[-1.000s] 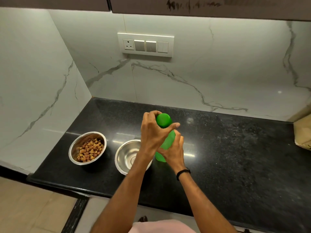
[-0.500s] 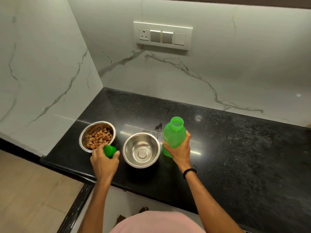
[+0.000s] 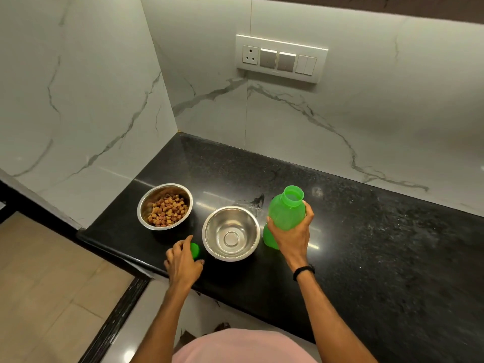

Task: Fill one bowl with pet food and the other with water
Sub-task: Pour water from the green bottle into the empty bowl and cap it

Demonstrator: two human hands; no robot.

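Two bowls, a green bottle and two hands on a black counter.

The black counter (image 3: 366,244) fills the middle and right of the frame. The green bottle (image 3: 286,213) stands right of the center, upright, with its top open. The right hand (image 3: 292,235) wraps its fingers around the bottle. I cannot tell how much is inside it. The empty bowl (image 3: 231,233) sits in the middle, just left of the bottle, shiny and bare inside. The food bowl (image 3: 165,205) sits up and left of it, holding brown pet food (image 3: 167,210). The left hand (image 3: 183,262) is at the lower middle, its fingers curled on the small green cap (image 3: 195,250), which is low by the counter, just left of the empty bowl.
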